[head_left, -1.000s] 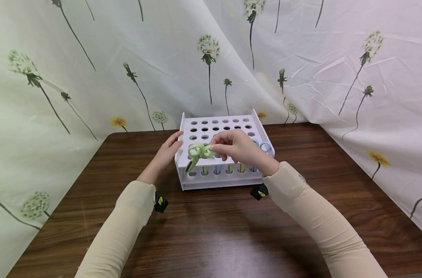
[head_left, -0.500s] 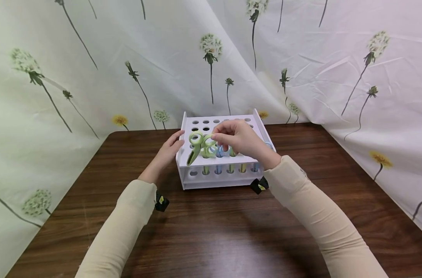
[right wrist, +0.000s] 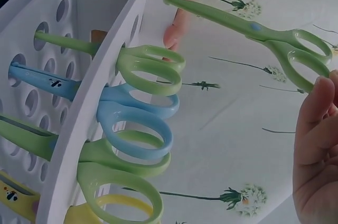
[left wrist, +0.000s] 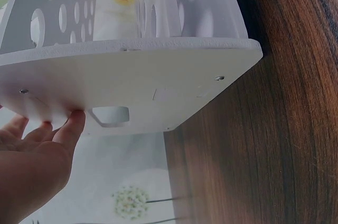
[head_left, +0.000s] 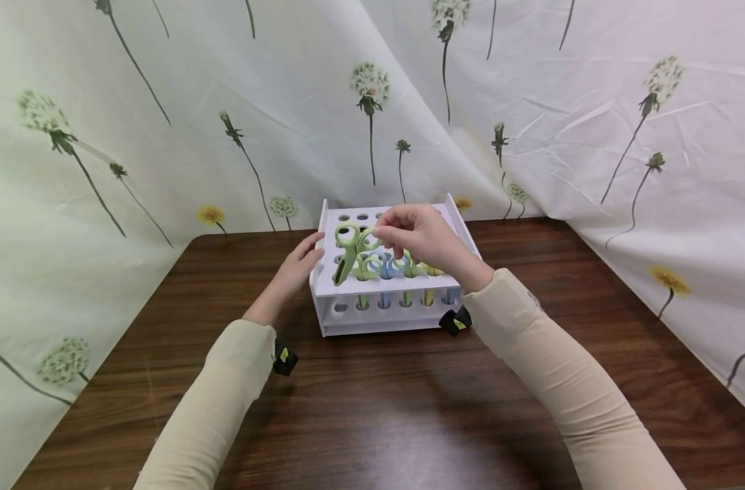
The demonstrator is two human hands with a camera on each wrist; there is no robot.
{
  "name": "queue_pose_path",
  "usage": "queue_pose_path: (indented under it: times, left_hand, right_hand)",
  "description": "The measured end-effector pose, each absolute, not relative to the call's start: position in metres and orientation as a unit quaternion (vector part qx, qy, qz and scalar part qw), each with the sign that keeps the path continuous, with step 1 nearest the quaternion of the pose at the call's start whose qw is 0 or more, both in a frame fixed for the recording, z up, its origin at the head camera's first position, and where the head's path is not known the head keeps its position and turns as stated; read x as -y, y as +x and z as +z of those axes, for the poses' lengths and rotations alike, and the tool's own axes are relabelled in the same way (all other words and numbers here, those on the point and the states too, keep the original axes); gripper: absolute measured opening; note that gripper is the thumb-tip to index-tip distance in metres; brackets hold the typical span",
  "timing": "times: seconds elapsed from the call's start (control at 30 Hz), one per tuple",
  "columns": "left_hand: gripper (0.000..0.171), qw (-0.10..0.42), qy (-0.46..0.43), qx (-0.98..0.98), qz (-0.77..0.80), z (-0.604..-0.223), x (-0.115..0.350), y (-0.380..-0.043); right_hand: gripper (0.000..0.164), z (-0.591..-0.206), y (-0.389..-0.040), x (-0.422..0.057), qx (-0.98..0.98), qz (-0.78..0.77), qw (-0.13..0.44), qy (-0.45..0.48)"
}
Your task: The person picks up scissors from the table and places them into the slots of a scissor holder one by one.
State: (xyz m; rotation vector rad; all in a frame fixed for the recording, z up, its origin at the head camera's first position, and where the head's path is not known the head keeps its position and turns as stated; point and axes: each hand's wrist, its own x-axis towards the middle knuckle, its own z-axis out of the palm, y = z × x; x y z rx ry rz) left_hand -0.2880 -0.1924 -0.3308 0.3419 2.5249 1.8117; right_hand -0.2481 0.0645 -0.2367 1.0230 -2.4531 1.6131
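My right hand (head_left: 423, 237) pinches one handle loop of light green scissors (head_left: 349, 253), held over the white rack (head_left: 381, 327) with the blades slanting down to the left. In the right wrist view these scissors (right wrist: 253, 33) hang clear of the rack, blades together. My left hand (head_left: 294, 269) rests its fingertips against the rack's left side panel (left wrist: 142, 76). Along the front row of holes stand green scissors (right wrist: 129, 64), blue scissors (right wrist: 108, 121), a second green pair (right wrist: 87, 176) and yellow scissors (right wrist: 76, 214), handles up. My right hand partly hides the rack's right side.
The rack stands on a dark wooden table (head_left: 360, 408), towards its back edge. Behind it hangs a white cloth (head_left: 287, 82) printed with dandelions. Several round holes run across the rack's top plate, and a lower shelf has matching holes.
My right hand has risen and moved slightly away from me with the green scissors, uncovering more handles in the front row. My left hand keeps its place at the rack's side.
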Motion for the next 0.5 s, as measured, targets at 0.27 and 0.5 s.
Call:
queue_pose_path:
  times: [0.27,0.5]
  left_hand:
    - [0.048,0.010,0.111,-0.803,0.585,-0.3318,0.1931,-0.2886]
    - [0.048,0.015,0.111,-0.805,0.583,-0.3323,0.1937,-0.2892]
  right_hand:
    - [0.017,-0.2334,-0.2536,-0.0618,0.795,0.518,0.024,0.316]
    - [0.017,-0.2333,-0.2587,-0.0588,0.797,0.516,0.030,0.312]
